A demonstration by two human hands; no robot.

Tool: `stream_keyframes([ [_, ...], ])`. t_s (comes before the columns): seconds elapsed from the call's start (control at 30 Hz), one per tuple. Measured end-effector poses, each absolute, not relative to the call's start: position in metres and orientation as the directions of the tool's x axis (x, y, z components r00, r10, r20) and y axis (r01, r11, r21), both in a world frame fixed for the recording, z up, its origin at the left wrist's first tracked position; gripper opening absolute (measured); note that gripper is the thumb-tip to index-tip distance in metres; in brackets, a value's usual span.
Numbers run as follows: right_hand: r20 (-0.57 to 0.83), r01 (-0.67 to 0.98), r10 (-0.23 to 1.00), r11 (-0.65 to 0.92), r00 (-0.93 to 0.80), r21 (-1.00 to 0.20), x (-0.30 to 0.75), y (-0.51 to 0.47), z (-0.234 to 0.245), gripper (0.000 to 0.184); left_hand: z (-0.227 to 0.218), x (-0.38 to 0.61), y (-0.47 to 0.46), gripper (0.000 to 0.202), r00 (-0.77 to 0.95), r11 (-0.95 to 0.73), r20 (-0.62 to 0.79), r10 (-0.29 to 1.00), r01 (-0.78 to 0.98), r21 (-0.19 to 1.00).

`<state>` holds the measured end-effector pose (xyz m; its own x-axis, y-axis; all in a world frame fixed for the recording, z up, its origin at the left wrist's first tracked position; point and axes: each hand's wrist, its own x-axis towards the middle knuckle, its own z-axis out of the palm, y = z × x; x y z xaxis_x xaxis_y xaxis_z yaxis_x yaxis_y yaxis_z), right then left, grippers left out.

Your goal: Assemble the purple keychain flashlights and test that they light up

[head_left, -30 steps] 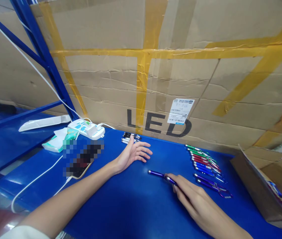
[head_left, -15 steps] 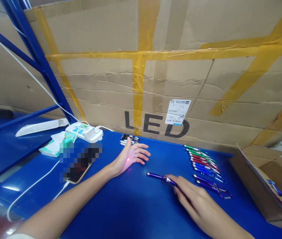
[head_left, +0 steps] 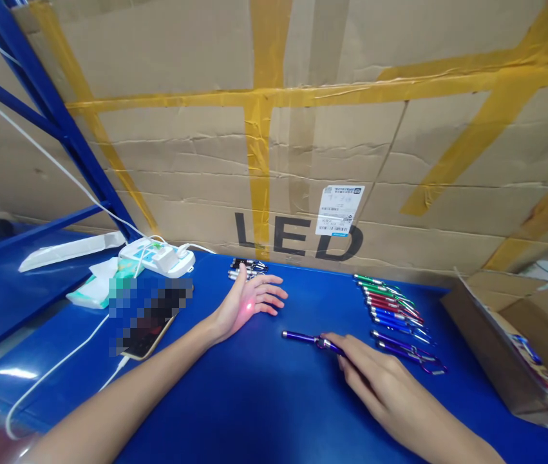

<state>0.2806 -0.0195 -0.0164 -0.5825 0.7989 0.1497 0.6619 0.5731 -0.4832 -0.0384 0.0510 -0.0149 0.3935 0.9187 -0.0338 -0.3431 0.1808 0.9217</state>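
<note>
A purple laser pointer (head_left: 301, 336) is gripped in my right hand (head_left: 375, 370), its tip aimed left. Its red spot of light falls on the palm of my left hand (head_left: 249, 303), which is held up with the fingers spread and nothing in it. Behind the left fingers lie several black and silver pens (head_left: 248, 265) with clips, partly covered by the hand. To the right, a row of similar metal pens with carabiner clips lies on the blue table (head_left: 235, 412): green (head_left: 370, 281), red (head_left: 384, 301), blue (head_left: 389, 318) and purple (head_left: 396, 348).
A large taped cardboard box (head_left: 196, 148) marked LED stands along the back. An open carton (head_left: 486, 361) with pens inside sits at right. At left are a power strip (head_left: 177, 261), a tissue pack (head_left: 93, 293), a charging phone (head_left: 151, 332) and white cables.
The camera view has shifted slightly. Both hands keep nearly the same pose, and the red spot stays on the left palm.
</note>
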Motion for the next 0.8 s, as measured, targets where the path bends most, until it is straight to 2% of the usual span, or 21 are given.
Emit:
stream_keyframes([
  [0.17,0.119,0.681,0.794,0.578,-0.596,-0.45,0.2857,-0.019,-0.0211,0.049,-0.0132,-0.038,0.0508,0.1,0.388,0.185,-0.041,0.921,-0.339,0.922],
  [0.8,0.211,0.652,0.749,0.654,-0.628,-0.383,0.2837,-0.0168,-0.0137,0.043,-0.0098,-0.0368,0.0502,0.1,0.398,0.194,-0.053,0.916,-0.323,0.926],
])
